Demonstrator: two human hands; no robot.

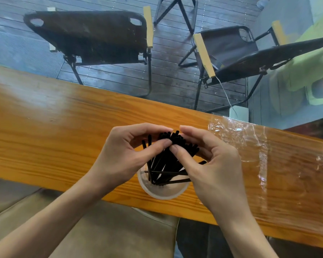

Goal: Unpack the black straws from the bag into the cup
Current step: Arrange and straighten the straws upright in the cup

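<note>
Head view. The straws (166, 161) were thin, matte black tubes with open round ends, gathered in a loose bundle at the centre of the frame. Their lower ends stood inside the cup (163, 192), and their upper ends fanned out above its rim; a few lay tilted almost flat across the mouth. The cup was pale and translucent, and stood on the tabletop (54, 138) near its lower edge, just below the two hands.

The left hand (127, 155) came in from the lower left, its thumb and curled fingers pinching the upper ends of the straws from the left. The right hand (209, 164) came in from the lower right, its thumb and bent fingers closed on the same bundle from the right. Both thumbs met over the straws and hid much of their middle length.

The bag (268, 164), clear crinkled plastic, lay flat on the tabletop at the right of the frame, apart from the cup; whether any straws were in it could not be told. The tabletop was varnished orange wood with visible grain, running as a band across the frame.

Beyond it, in the upper half, stood two dark folding chairs (93, 38) with pale wooden armrests on a grey plank floor (172, 75). A pale green seat (306, 71) was blurred at the upper right. No writing or brand was legible.
</note>
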